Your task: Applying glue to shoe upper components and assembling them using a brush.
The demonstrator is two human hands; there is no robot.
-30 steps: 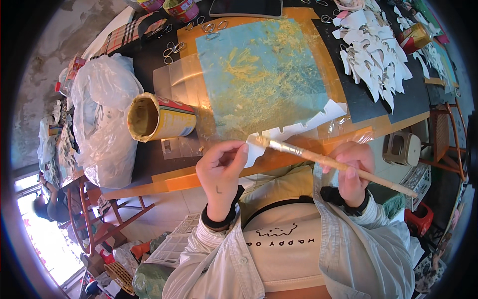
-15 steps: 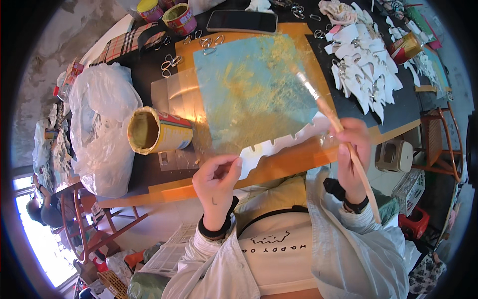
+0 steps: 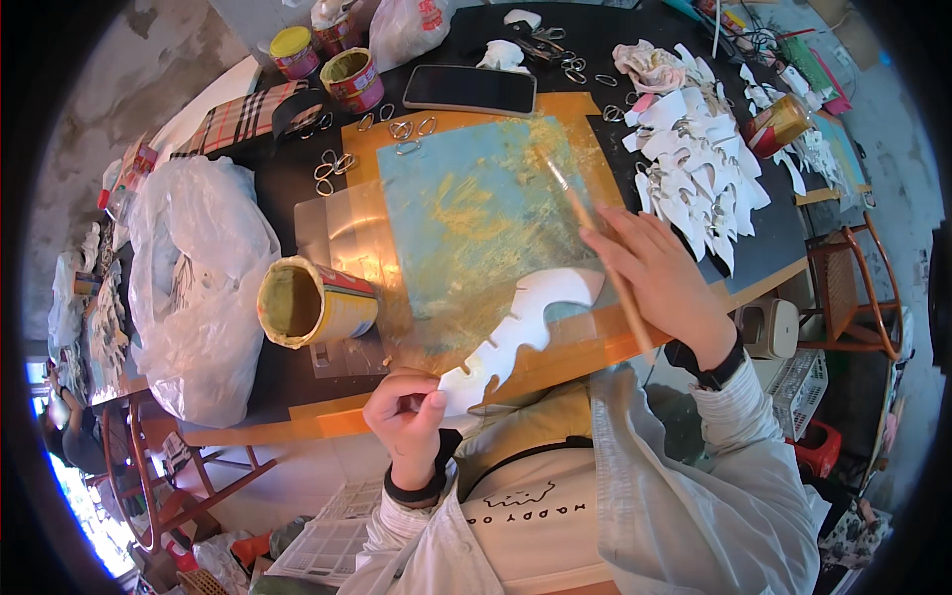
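Note:
My left hand (image 3: 405, 412) pinches one end of a white, curved strip (image 3: 511, 337) with notches along its edge. The strip's other end curls over the near part of a blue sheet (image 3: 426, 228) smeared with yellow. Across the sheet's right side my right hand (image 3: 666, 283) has a wooden-handled brush (image 3: 627, 302) under its fingers, bristles pointing away from me. Those fingers reach forward rather than wrap fully round it, and the thumb is hidden. Left of the sheet, a glue-crusted can (image 3: 342, 305) tips its mouth toward the left.
A heap of white cut pieces (image 3: 699, 178) lies at the right. A phone (image 3: 471, 89), metal rings (image 3: 332, 171) and open-topped tins (image 3: 352, 79) stand or lie at the back. A clear plastic bag (image 3: 198, 288) bulges at the left. Chairs flank the table.
My right hand has moved off the strip and forward, taking the brush over the sheet. The strip now swings out in my left hand, which has dropped slightly; the view has shifted.

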